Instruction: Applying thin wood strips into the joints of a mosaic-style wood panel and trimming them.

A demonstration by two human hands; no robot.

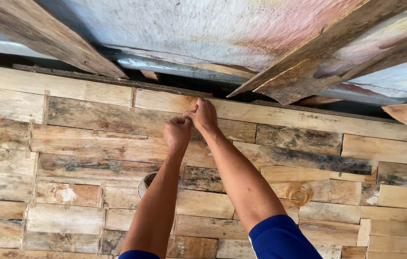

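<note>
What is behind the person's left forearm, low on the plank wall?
A round, pale-rimmed container shows beside the left forearm, against the plank wall. The arm covers most of it; its contents cannot be made out.

I face a wall (93,158) of short, weathered wooden planks (304,139) laid in uneven rows, some pale, some stained dark grey. Above me, rough timber rafters (309,67) slant under a corrugated roof sheet (203,29), whitish with pink patches. A dark gap (213,88) runs between wall top and roof. Daylight is soft and even.
</note>
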